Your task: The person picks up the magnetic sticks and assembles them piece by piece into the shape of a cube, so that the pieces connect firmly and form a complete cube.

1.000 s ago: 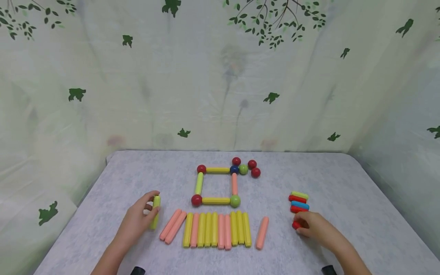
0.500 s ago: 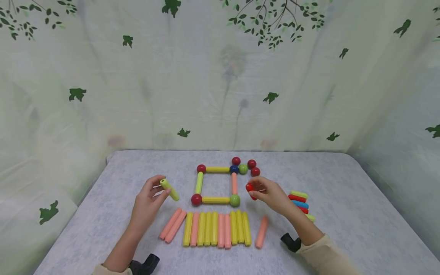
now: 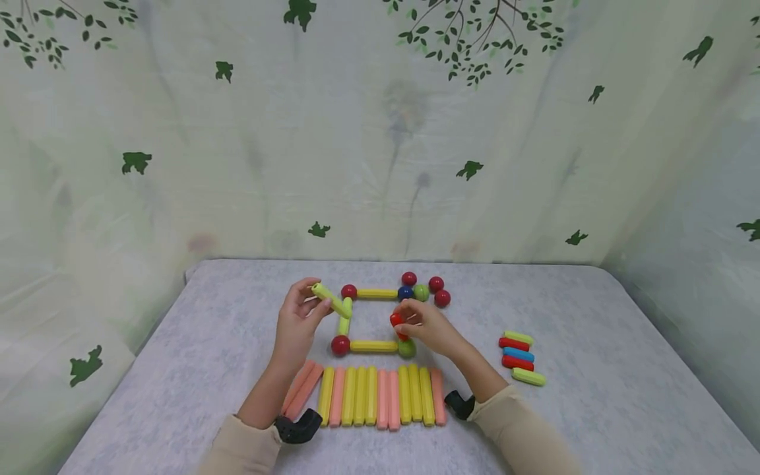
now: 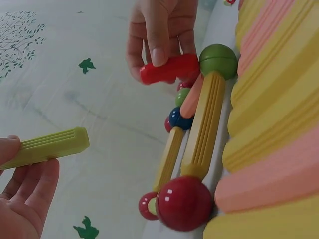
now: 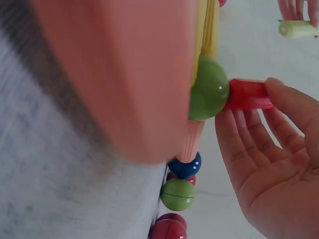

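My left hand (image 3: pixel 297 323) pinches a yellow-green magnetic rod (image 4: pixel 50 147) by one end, raised beside the left side of a square frame. My right hand (image 3: pixel 430 326) pinches a short red magnetic rod (image 5: pixel 249 93) between thumb and fingers. The red rod stands up from the frame's near-right green ball (image 5: pixel 209 89), its lower end against the ball. Yellow rods (image 3: pixel 374 346), a yellow-green rod (image 3: pixel 344 326) and a salmon rod (image 5: pixel 192 142) form the frame's sides. A large red ball (image 4: pixel 184 203), a smaller red ball (image 3: pixel 349 291) and a blue ball (image 3: pixel 406 294) mark its other corners.
In front of the frame lies a row of yellow and salmon rods (image 3: pixel 359 397), with two slanted salmon rods (image 3: pixel 305 386) at its left. Several short coloured rods (image 3: pixel 518 355) lie at the right. Loose red balls (image 3: pixel 442 299) and a green ball (image 3: pixel 421 292) sit behind.
My right hand has carried the red rod leftward from the short rods to the green ball. My left hand has raised its rod toward the frame. The lone salmon rod now lies against the row.
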Demonstrator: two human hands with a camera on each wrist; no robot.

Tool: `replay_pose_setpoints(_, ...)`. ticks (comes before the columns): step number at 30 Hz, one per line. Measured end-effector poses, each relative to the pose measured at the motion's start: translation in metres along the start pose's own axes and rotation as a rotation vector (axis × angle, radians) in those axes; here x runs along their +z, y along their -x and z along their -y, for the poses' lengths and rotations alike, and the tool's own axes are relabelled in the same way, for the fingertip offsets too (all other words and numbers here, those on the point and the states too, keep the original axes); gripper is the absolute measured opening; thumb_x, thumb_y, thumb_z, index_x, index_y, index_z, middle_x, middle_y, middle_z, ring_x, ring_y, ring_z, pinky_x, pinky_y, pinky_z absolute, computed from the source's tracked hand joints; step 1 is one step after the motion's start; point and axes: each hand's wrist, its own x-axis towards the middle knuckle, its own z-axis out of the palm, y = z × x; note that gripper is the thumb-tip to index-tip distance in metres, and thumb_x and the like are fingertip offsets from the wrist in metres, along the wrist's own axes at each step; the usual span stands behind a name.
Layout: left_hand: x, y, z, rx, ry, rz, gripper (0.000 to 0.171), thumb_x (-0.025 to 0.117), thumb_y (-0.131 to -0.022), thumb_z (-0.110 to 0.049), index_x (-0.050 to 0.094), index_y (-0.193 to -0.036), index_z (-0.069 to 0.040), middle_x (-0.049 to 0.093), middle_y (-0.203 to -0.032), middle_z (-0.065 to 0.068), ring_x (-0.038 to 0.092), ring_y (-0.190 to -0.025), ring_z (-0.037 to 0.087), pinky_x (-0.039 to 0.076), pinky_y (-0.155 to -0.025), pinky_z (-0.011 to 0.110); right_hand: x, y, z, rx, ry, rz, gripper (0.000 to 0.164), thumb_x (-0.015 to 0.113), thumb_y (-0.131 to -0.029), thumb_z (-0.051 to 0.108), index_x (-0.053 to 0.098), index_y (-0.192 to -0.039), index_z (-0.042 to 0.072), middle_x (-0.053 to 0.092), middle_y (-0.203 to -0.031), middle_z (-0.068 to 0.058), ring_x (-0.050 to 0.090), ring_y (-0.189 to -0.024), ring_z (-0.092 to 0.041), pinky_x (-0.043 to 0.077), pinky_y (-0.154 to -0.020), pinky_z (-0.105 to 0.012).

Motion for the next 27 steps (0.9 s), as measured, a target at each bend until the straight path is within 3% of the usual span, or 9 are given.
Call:
replay_pose_setpoints(7, 0.034, -0.008, 0.010, -0.060, 0.150, 0.038, 0.039, 0.057, -0.086, -0.001, 0.043, -0.121, -0.008, 0.047, -0.109, 0.016, 0.054, -0.099, 0.026, 0.047, -0.081, 0.034, 0.005, 0.000, -0.003, -0.014, 0.039, 0.006, 0.017, 0.064, -0.083, 0.010, 0.057, -0.099, 0.012, 0.059, -0.091, 0.002, 0.057, -0.085, -0.015, 0.049, -0.075, -0.029)
replay_pose_setpoints(13, 0.054, -0.006, 0.022, -0.090, 0.203, 0.079, 0.038, 0.055, -0.087, 0.000, 0.043, -0.122, -0.006, 0.047, -0.109, 0.016, 0.054, -0.098, 0.025, 0.047, -0.082, 0.036, 0.007, 0.005, -0.003, -0.013, 0.001, -0.002, 0.024, 0.064, -0.084, 0.010, 0.056, -0.107, 0.010, 0.059, -0.097, 0.000, 0.057, -0.089, -0.017, 0.048, -0.078, -0.030)
replay_pose_setpoints(20, 0.057, -0.006, 0.028, -0.083, 0.159, 0.074, 0.038, 0.054, -0.088, -0.002, 0.043, -0.124, -0.008, 0.044, -0.110, 0.020, 0.054, -0.098, 0.026, 0.047, -0.081, 0.036, 0.006, 0.006, 0.000, -0.004, 0.010, 0.001, 0.025, 0.063, -0.084, 0.011, 0.056, -0.108, 0.010, 0.059, -0.097, -0.001, 0.058, -0.088, -0.017, 0.049, -0.077, -0.030)
replay_pose_setpoints(27, 0.051, -0.006, 0.022, -0.095, 0.065, 0.037, 0.039, 0.044, -0.095, -0.013, 0.034, -0.132, -0.022, 0.043, -0.117, 0.009, 0.054, -0.089, 0.023, 0.051, -0.071, 0.034, 0.006, 0.006, 0.000, 0.022, 0.015, 0.005, 0.025, 0.063, -0.084, 0.010, 0.056, -0.108, 0.012, 0.058, -0.100, 0.000, 0.057, -0.088, -0.016, 0.049, -0.077, -0.028)
